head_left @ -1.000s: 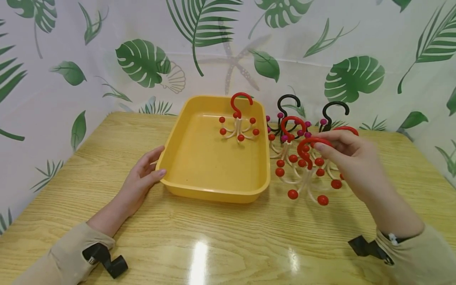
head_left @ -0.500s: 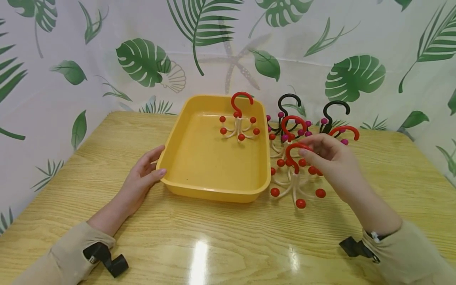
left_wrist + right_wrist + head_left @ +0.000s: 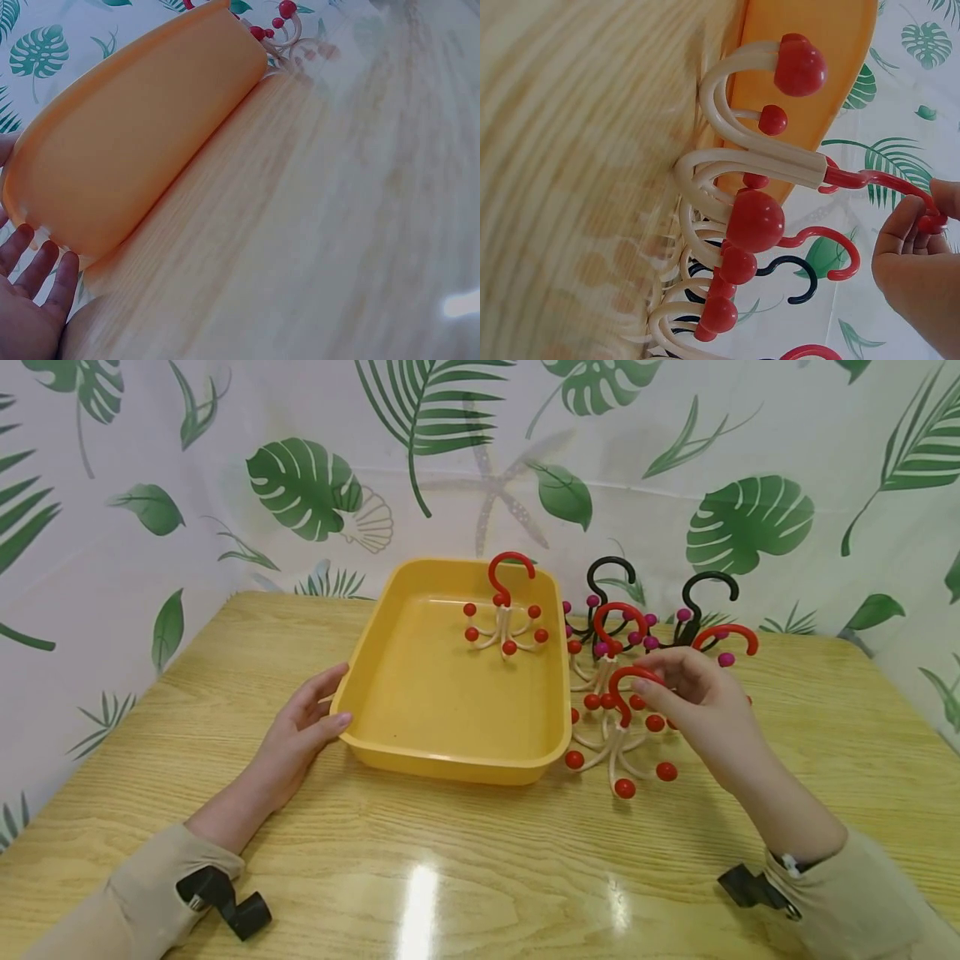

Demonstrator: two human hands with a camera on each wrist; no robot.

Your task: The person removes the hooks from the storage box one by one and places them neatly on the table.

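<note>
My right hand pinches the red hook of a hook hanger. Its cream arms curve outward and end in red balls. In the right wrist view the thumb and fingertips hold the hook's end, and the hanger stands close to the tabletop; I cannot tell if it touches. My left hand rests against the left front corner of a yellow tray, thumb at the rim. The left wrist view shows fairly straight, spread fingers at the tray's outer wall. A similar red-and-cream hanger stands inside, back right.
Right of the tray stand more hangers, close together: one with a red hook, another red hook behind my hand, and two black ones with pink balls. All are on a wooden table before a leaf-print wall cloth.
My right hand has carried the hanger leftward, nearer the tray's right side, with the hanger turning slightly. Over the last half second it has barely shifted. The left hand and tray have stayed put.
</note>
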